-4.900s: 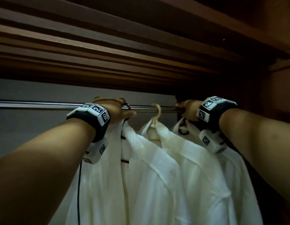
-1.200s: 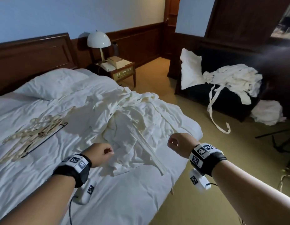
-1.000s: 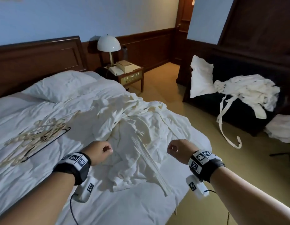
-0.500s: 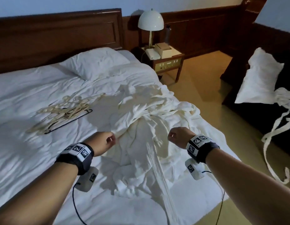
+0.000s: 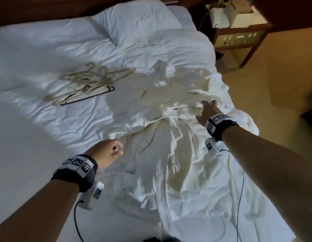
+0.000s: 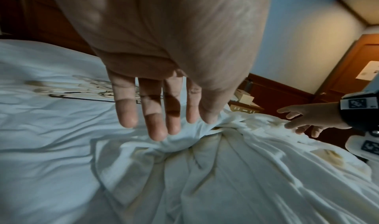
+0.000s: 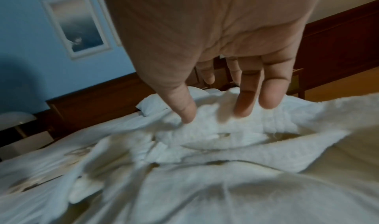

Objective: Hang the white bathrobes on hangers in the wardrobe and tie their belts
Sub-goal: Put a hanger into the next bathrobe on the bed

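A crumpled white bathrobe (image 5: 169, 137) lies in a heap on the right half of the bed. A long narrow strip of its cloth (image 5: 163, 198) runs toward the bed's near edge. My left hand (image 5: 115, 151) reaches to the heap's left edge; in the left wrist view its fingers (image 6: 160, 127) are straight, just over a fold of the robe (image 6: 205, 162). My right hand (image 5: 206, 109) is at the heap's far right side. There its spread thumb and fingertips (image 7: 242, 107) touch the fluffy cloth (image 7: 205, 146). A pile of cream hangers (image 5: 85, 84) lies on the bed to the left.
The bed (image 5: 38, 128) has a white rumpled duvet and a pillow (image 5: 134, 20) at its head. A wooden bedside table (image 5: 239, 32) stands at the upper right. Tan carpet floor (image 5: 274, 102) runs along the bed's right side. Cables trail from both wrists.
I have turned from the wardrobe rail to the bed. Both hands, loosely curled half a second ago, have spread their fingers and reached down to the robe heap, the right one farther out.
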Tool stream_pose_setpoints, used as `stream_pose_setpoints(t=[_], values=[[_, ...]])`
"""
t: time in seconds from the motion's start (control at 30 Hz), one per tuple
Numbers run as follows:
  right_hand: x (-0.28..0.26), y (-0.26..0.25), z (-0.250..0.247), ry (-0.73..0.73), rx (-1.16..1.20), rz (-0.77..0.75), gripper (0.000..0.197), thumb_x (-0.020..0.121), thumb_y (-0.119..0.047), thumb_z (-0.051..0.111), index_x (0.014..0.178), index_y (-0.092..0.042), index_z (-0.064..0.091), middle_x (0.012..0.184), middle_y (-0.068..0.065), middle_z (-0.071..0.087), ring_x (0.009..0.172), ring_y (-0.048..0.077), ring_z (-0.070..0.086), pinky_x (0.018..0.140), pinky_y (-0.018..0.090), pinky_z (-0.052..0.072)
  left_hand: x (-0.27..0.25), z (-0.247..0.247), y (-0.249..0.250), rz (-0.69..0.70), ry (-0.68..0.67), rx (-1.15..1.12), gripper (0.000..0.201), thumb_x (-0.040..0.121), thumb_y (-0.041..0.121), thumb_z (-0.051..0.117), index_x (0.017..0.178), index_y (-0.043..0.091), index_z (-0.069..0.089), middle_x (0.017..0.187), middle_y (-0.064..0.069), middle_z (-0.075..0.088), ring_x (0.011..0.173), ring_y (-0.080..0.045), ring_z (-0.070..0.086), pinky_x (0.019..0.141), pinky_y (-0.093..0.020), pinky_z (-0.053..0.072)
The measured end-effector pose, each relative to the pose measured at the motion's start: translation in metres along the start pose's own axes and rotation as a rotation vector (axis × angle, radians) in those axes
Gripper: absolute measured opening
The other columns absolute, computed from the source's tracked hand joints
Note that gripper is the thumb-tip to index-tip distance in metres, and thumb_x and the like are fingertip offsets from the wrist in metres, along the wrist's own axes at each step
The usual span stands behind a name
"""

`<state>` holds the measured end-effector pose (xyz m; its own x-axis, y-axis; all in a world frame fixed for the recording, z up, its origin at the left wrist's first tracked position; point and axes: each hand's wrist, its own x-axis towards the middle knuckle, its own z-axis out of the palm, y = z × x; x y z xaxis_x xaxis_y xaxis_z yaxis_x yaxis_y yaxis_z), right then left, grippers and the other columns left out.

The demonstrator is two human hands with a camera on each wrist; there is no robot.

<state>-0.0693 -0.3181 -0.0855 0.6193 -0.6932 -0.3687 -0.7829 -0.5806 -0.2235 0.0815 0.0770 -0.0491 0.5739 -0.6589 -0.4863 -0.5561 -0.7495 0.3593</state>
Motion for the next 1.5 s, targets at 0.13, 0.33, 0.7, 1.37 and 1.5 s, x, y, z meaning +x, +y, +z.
stream_pose_setpoints(t=[0.13,0.33,0.7,1.37,1.5], values=[[0.032,0.012,0.004,-0.068,-0.077,0.042,0.083,0.083,-0.044,0.065,0.148,-0.019,0.02,0.137,0.017,0.028,0.115,0.043,0.05,0.093,0.053,0.047,-0.002,0.005,-0.02,-0.05,-0.006,-0.015,0.016,0.093,0.037,0.059,0.108,0.032,0.06,0.098,0.01,0.06,0.08,-0.002,0.055,0.079,-0.025,0.044],[0.03,0.014,0.004,-0.153,-0.406,-0.115,0.044,0.085,-0.017,0.059,0.127,-0.004,0.056,0.123,0.018,0.051,0.114,0.037,0.055,0.093,0.043,0.051,0.008,0.009,-0.032,-0.044,0.001,-0.029,0.016,0.092,0.036,0.06,0.107,0.029,0.06,0.098,0.007,0.061,0.08,-0.004,0.055,0.081,-0.026,0.044],[-0.102,-0.046,0.025,-0.243,-0.271,-0.191,0.035,0.089,-0.032,0.034,0.103,-0.017,0.063,0.116,0.009,0.063,0.106,0.028,0.061,0.086,0.034,0.05,0.008,0.039,0.008,0.048,-0.095,0.002,0.028,0.095,0.039,0.054,0.121,0.028,0.055,0.105,0.009,0.059,0.087,-0.006,0.056,0.079,-0.021,0.041],[-0.381,-0.135,0.158,-0.288,-0.093,-0.123,0.04,0.089,-0.034,0.051,0.129,-0.034,0.05,0.132,-0.003,0.046,0.118,0.026,0.055,0.093,0.038,0.049,-0.161,0.035,-0.063,0.407,-0.128,0.167,0.064,0.091,0.036,0.061,0.147,0.029,0.03,0.14,-0.004,0.043,0.108,-0.022,0.059,0.097,-0.032,0.045],[-0.351,-0.155,0.121,0.018,0.046,-0.12,0.054,0.083,-0.022,0.056,0.135,-0.032,0.043,0.139,-0.003,0.033,0.115,0.026,0.052,0.085,0.036,0.051,-0.18,0.035,-0.1,0.389,-0.088,0.166,0.063,0.092,0.035,0.06,0.147,0.03,0.03,0.139,-0.001,0.044,0.121,-0.014,0.052,0.101,-0.025,0.039]])
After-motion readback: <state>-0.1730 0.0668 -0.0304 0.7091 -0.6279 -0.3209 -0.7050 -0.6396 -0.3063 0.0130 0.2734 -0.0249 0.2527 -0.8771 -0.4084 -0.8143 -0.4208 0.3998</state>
